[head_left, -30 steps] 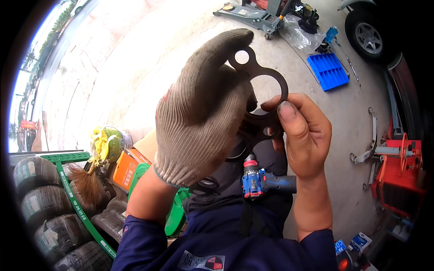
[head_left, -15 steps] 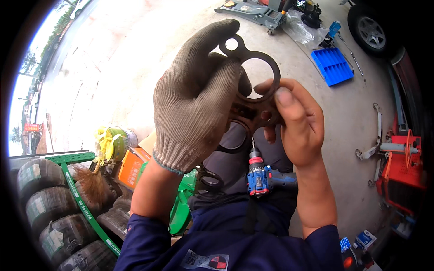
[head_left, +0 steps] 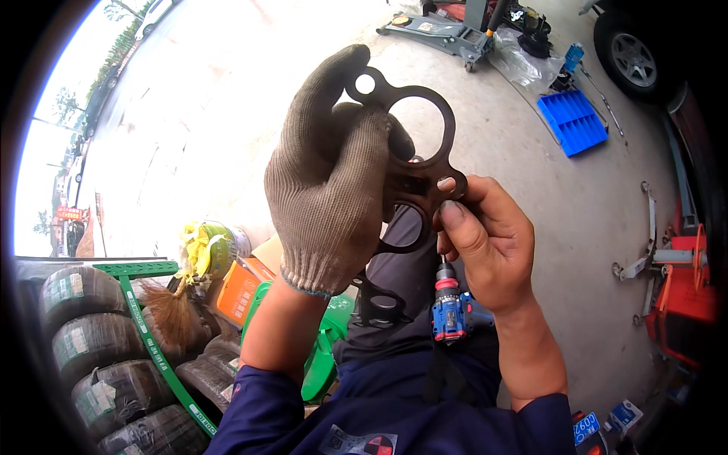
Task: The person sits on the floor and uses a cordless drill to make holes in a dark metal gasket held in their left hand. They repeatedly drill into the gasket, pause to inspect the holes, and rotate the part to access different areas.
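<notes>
So, both hands are on the same part here: a dark flat metal plate (head_left: pixel 423 194) with big and small round holes, held up in the air above the lap. The left hand (head_left: pixel 326 178) wears a grubby knit glove and has its fingers clamped on the plate's left side, with the thumb across the near face and the long finger curled up by the top lobe. The right hand (head_left: pixel 497 243) is bare and pinches the lower right lobe. Its thumb sits right at the lobe's edge and a fingertip shows through the small hole.

Below that, a blue and red drill (head_left: pixel 450 312) lies on the lap, chuck pointing away from the body. Over by the lap's left edge there's another dark ringed piece (head_left: pixel 381 302), partly hidden by the forearm, so I can't make out all of it. A green plastic container (head_left: pixel 330 337) is just past that edge.

Out on the floor, a blue divided tray (head_left: pixel 572 123) lies toward the far right corner, near a grey floor jack (head_left: pixel 444 36) at the far edge.
</notes>
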`<act>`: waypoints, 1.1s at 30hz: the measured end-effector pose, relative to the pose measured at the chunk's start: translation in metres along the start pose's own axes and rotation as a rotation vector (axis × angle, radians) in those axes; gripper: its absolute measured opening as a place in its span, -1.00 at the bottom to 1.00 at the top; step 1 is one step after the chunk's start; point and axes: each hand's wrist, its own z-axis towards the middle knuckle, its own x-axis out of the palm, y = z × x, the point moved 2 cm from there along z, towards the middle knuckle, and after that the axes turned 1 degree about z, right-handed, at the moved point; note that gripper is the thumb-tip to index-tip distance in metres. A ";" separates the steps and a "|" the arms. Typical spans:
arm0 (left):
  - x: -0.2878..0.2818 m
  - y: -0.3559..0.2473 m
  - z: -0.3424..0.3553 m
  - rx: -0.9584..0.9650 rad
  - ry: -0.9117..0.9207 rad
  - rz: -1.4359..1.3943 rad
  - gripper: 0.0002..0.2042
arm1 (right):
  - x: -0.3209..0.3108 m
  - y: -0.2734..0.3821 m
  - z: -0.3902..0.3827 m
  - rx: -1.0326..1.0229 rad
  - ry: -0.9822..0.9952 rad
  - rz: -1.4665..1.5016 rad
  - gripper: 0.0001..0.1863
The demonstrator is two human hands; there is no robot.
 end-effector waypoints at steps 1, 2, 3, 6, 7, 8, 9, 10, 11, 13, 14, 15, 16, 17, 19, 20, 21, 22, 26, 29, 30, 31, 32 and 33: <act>0.000 0.000 0.000 -0.001 -0.001 0.003 -0.56 | 0.002 0.001 0.000 0.001 -0.012 0.009 -0.78; 0.000 0.000 -0.001 -0.001 -0.002 0.005 -0.55 | 0.003 0.005 -0.001 0.031 -0.023 0.013 -0.81; 0.001 0.001 -0.001 -0.003 0.000 0.004 -0.55 | 0.002 0.007 -0.001 0.060 -0.038 0.015 -0.83; 0.002 0.000 -0.002 -0.036 0.020 -0.051 -0.53 | 0.002 0.003 0.001 -0.020 -0.056 0.006 -0.86; 0.001 0.000 -0.002 -0.026 0.011 -0.051 -0.53 | 0.003 0.003 0.001 -0.012 -0.064 0.012 -0.86; 0.000 0.001 -0.003 -0.017 0.003 -0.052 -0.52 | 0.006 0.005 0.000 -0.004 -0.071 0.019 -0.86; -0.001 0.001 -0.001 -0.002 -0.005 -0.050 -0.51 | 0.008 0.005 0.001 0.000 -0.077 0.029 -0.86; -0.002 0.001 -0.001 -0.020 -0.002 -0.100 -0.50 | 0.010 0.007 0.000 -0.041 -0.060 0.012 -0.85; -0.005 0.001 -0.002 -0.039 0.000 -0.151 -0.50 | 0.012 0.008 -0.002 -0.081 -0.043 -0.005 -0.83; -0.009 0.000 0.002 -0.043 0.002 -0.207 -0.48 | 0.014 0.011 -0.007 -0.105 0.029 -0.005 -0.75; -0.011 0.001 0.004 -0.056 -0.005 -0.205 -0.48 | 0.016 0.011 -0.009 -0.106 0.026 0.009 -0.74; -0.012 0.004 0.005 -0.072 -0.013 -0.208 -0.48 | 0.017 0.011 -0.011 -0.103 0.023 0.016 -0.74; -0.012 0.004 0.005 -0.089 -0.020 -0.212 -0.48 | 0.018 0.010 -0.011 -0.100 0.019 0.022 -0.73; -0.012 0.003 0.005 -0.077 -0.022 -0.227 -0.48 | 0.019 0.003 -0.008 -0.182 0.029 0.000 -0.73; -0.011 0.001 0.002 -0.049 -0.025 -0.238 -0.49 | 0.020 -0.003 -0.007 -0.264 0.037 -0.032 -0.74; -0.010 0.001 0.001 -0.024 -0.029 -0.225 -0.49 | 0.021 -0.003 -0.008 -0.272 0.024 -0.044 -0.75; -0.010 0.000 0.000 0.003 -0.035 -0.210 -0.49 | 0.022 -0.003 -0.008 -0.281 0.014 -0.054 -0.76; -0.010 0.000 -0.001 0.035 -0.045 -0.189 -0.49 | 0.023 -0.003 -0.007 -0.293 -0.008 -0.071 -0.77; -0.010 -0.001 -0.004 0.070 -0.037 -0.139 -0.50 | 0.022 0.006 -0.011 -0.201 -0.048 -0.107 -0.82; -0.007 -0.004 -0.006 0.044 -0.042 -0.125 -0.50 | 0.021 0.011 -0.006 -0.211 -0.093 -0.148 -0.87; -0.007 -0.004 -0.006 0.038 -0.047 -0.115 -0.50 | 0.020 0.010 -0.006 -0.206 -0.098 -0.169 -0.88; -0.007 -0.004 -0.007 0.040 -0.053 -0.091 -0.51 | 0.019 0.009 -0.005 -0.201 -0.103 -0.190 -0.88; -0.007 -0.004 -0.008 0.042 -0.060 -0.068 -0.51 | 0.018 0.008 -0.005 -0.196 -0.107 -0.211 -0.87; -0.008 -0.006 -0.009 0.024 -0.056 -0.105 -0.52 | 0.018 0.008 -0.004 -0.195 -0.110 -0.207 -0.86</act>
